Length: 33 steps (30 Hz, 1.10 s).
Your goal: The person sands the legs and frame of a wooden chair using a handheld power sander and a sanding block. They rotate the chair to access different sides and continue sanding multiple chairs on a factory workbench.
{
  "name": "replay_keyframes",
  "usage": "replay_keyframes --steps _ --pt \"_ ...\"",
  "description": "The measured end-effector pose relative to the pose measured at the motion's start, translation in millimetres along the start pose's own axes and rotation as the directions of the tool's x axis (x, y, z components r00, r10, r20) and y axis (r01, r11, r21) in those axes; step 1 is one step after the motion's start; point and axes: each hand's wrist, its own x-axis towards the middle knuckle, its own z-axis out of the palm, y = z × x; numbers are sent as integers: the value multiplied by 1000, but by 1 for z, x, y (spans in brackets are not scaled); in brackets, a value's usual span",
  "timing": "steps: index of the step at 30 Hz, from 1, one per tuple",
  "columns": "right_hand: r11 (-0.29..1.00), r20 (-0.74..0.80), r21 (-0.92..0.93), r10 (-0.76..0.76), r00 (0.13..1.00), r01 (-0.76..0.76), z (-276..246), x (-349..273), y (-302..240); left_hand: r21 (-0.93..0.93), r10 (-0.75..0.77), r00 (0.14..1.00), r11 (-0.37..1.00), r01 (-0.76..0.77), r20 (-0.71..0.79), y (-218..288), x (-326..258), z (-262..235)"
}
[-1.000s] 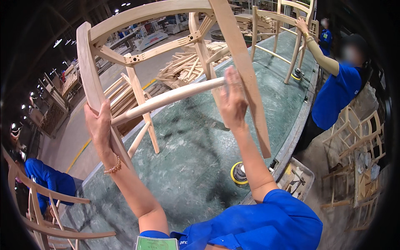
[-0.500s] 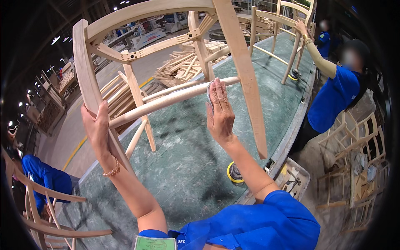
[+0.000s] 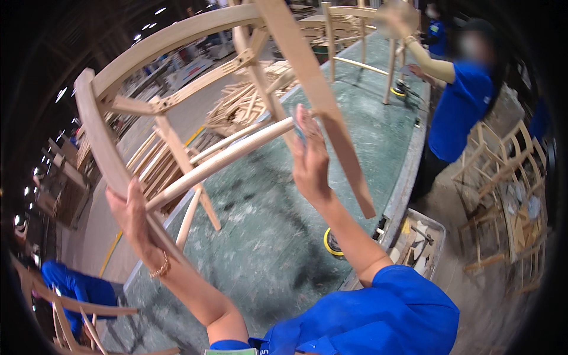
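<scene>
A bare pale wooden chair frame stands tilted over the green worktable. My left hand is wrapped round its left leg, just where the round crossbar joins. At the crossbar's other end, my right hand has its fingers together round a thin grey sheet of sandpaper, pressed against the wood beside the right leg. The fingers hide part of the sheet and that joint.
A yellow-rimmed disc sander lies near my right forearm. By the table's edge sits a tray with tools. A co-worker handles another chair at the far right. Another person bends at the lower left, near more chair parts.
The chair frame has shifted left in the view and its tilt has changed. My right hand has slid along the crossbar toward the right leg. The left hand still grips its leg.
</scene>
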Motion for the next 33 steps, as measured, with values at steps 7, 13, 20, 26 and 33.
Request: replay_keyframes --steps 7,13,20,26,33 --pt "973 197 -156 -140 970 172 28 -12 -21 -74 21 1000 997 -19 23 -8 3 -16" --pt "950 114 -312 11 993 25 16 29 10 -143 15 996 990 -3 83 -19 14 -6" --pt "982 258 -183 -2 966 51 6 30 7 -113 17 999 993 -13 38 -13 6 -5" --pt "979 184 -197 -20 983 57 6 37 10 -137 -13 995 990 26 94 -7 11 0" --pt "952 166 -279 -81 983 125 -100 3 16 -114 9 1000 993 -6 21 11 -11 -7"
